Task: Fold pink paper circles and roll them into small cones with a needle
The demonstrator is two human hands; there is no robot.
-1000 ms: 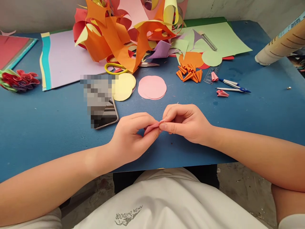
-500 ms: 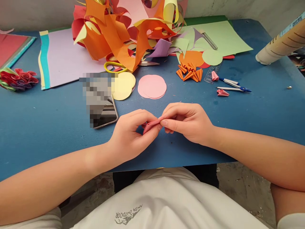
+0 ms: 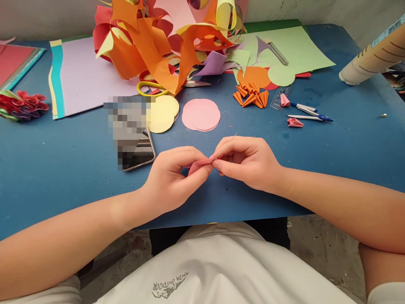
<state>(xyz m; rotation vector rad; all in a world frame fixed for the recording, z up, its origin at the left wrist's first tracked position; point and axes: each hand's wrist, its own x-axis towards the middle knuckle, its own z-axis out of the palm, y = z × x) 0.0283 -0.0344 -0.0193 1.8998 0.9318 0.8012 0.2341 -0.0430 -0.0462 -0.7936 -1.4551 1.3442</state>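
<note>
My left hand (image 3: 177,177) is closed, thumb and fingers pinching a folded piece of pink paper (image 3: 196,165). Opposite it, my right hand (image 3: 249,164) closes its thumb and forefinger at the tip of that paper. A thin, straight, needle-like stick (image 3: 230,142) slants up from the right fingertips; its lower end is hidden. The fingertips of both hands nearly meet above the blue table. Beyond them lie stacked pink paper circles (image 3: 201,115) and yellow paper circles (image 3: 162,118).
A phone (image 3: 139,154) lies left of the circles. Orange paper cones (image 3: 251,95), small pink rolled pieces (image 3: 295,122) and a compass (image 3: 311,117) are at the right. Paper scraps (image 3: 152,42) and scissors (image 3: 153,89) sit at the back. A paper flower (image 3: 27,105) rests far left.
The thin stick now shows more plainly above my right fingers. The pink paper has turned slightly between my hands, which stay in nearly the same place.
</note>
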